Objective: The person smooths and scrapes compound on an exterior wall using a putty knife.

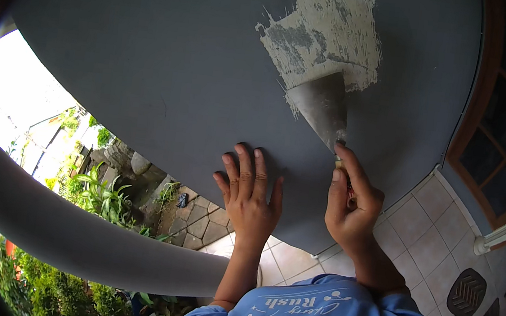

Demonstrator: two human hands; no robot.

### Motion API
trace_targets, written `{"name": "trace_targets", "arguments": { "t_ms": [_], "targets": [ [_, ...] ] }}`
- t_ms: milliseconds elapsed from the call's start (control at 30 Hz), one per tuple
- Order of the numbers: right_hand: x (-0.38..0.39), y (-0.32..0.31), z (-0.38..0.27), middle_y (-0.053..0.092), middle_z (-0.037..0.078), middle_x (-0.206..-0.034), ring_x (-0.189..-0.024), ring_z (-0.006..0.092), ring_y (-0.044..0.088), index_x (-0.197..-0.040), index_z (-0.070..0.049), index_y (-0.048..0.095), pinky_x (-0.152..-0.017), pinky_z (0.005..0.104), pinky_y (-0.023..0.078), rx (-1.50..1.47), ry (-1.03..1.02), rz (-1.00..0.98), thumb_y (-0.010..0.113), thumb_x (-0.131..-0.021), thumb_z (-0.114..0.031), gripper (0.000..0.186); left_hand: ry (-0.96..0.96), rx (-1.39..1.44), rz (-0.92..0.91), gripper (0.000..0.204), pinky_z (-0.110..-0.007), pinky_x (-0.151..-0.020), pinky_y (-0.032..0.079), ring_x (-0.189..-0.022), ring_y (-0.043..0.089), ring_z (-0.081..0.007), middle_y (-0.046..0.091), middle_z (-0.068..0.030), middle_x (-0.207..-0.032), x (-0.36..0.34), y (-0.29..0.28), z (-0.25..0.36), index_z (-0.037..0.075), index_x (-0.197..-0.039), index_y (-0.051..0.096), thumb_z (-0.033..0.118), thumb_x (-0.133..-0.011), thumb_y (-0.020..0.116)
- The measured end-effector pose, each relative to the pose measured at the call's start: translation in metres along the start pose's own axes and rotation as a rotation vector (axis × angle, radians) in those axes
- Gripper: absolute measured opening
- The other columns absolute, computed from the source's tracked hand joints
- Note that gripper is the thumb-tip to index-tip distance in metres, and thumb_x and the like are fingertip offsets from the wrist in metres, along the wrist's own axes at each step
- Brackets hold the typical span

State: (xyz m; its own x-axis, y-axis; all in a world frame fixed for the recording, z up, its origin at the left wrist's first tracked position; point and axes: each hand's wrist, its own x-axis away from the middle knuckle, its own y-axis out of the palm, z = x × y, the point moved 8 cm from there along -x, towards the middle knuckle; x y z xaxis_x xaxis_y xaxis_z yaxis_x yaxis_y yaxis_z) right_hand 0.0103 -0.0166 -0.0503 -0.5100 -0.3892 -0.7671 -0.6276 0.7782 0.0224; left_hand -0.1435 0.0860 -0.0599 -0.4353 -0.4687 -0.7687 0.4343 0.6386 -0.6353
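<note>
A grey wall [180, 87] fills the upper middle of the view. Cream-white putty [337, 24] covers a ragged patch on it, with grey showing through in places. My right hand [354, 201] is closed round the handle of a putty knife [325, 101]. The wide metal blade lies against the lower edge of that patch, and my thumb and index finger press along the handle. Left of it, my left hand [250, 186] lies flat on the bare grey surface, fingers spread, holding nothing.
A round white pillar [99, 243] curves across the lower left, with green plants [102, 194] and paving stones [199, 220] beyond it. Light floor tiles [423, 221] run below the wall. At the right are a wood-framed window [505, 137] and a dark mat [466, 293].
</note>
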Motion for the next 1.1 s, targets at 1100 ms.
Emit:
{"name": "trace_targets", "arguments": {
  "t_ms": [1100],
  "targets": [
    [0.008, 0.003, 0.004, 0.065, 0.006, -0.071, -0.05, 0.0044, 0.052, -0.127, 0.0, 0.059, -0.046, 0.0197, 0.039, 0.061, -0.009, 0.016, 0.057, -0.09, 0.003, 0.037, 0.108, -0.429, 0.313, 0.054, -0.052, -0.12, 0.003, -0.146, 0.029, -0.0308, 0.044, -0.0086, -0.151, 0.022, 0.036, -0.021, 0.019, -0.142, 0.051, 0.044, -0.096, 0.04]
  ]
}}
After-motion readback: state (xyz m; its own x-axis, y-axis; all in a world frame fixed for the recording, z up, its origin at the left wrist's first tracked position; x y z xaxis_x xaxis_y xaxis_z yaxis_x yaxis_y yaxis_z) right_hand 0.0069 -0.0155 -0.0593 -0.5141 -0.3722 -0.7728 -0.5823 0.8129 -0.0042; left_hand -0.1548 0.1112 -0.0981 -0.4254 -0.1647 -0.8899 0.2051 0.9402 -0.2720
